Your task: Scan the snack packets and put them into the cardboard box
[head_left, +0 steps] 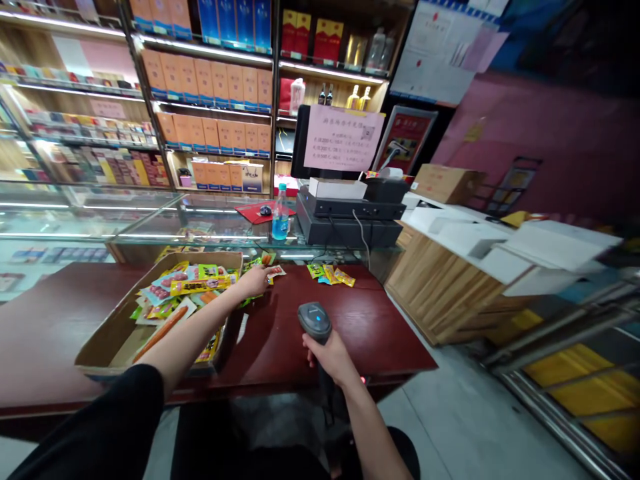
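Observation:
A dark grey barcode scanner (315, 321) with a small blue light is in my right hand (333, 357), whose fingers wrap round its handle above the table's front edge. My left hand (254, 281) reaches over the box, its fingers closed at a small red-and-white snack packet (276, 271) that sticks out to their right. Green and orange snack packets (265, 259) lie around this hand, beside the box. The shallow cardboard box (105, 333) holds many colourful snack packets (200, 285), partly covered by my left forearm. A separate group of snack packets (330, 274) lies at the table's back.
The dark red table (380, 327) meets a glass counter (210, 217) behind. On that stand a blue drink bottle (281, 217), a mouse (265, 210) and a monitor (303, 143) above a cash drawer (345, 230). A wooden cabinet (435, 283) stands to the right.

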Demonstrator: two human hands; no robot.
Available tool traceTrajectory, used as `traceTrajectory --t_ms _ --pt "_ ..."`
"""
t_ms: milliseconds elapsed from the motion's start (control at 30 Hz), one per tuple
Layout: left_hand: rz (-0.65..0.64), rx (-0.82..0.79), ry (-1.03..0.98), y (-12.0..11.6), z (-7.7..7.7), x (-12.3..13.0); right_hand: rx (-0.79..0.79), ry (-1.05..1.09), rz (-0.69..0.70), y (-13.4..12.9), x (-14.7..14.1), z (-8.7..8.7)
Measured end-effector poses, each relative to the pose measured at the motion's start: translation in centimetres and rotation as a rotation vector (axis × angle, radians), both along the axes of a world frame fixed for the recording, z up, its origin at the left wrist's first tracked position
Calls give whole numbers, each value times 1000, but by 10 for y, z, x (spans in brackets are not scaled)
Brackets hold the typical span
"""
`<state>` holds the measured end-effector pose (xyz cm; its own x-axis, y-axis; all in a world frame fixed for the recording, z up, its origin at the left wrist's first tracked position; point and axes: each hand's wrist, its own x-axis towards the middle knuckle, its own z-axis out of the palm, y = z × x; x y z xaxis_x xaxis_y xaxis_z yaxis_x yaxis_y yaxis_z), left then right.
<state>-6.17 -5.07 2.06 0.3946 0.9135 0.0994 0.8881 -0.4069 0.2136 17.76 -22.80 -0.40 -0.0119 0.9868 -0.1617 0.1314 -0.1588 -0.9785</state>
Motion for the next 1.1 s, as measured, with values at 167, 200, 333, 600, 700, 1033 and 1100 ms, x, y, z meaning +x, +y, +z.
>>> traceTrajectory --t_ms 167,200,333,600,700,1033,1100 --pt "95 30 198 32 -24 16 46 -11 -11 -2 7 -6" --pt "102 38 240 36 -27 18 49 -5 -17 -3 8 -7" --pt "81 8 277 44 -35 23 47 29 -49 -4 13 -10" --pt "-12 -8 138 12 -36 48 5 -6 -61 -4 17 -11" --pt "4 -69 -22 7 -32 46 3 6 -67 -1 16 -13" --pt "139 -110 -163 9 -38 45 -2 33 -61 7 7 -14" --pt "177 -134 -146 8 -40 52 -9 20 -60 7 5 -13"
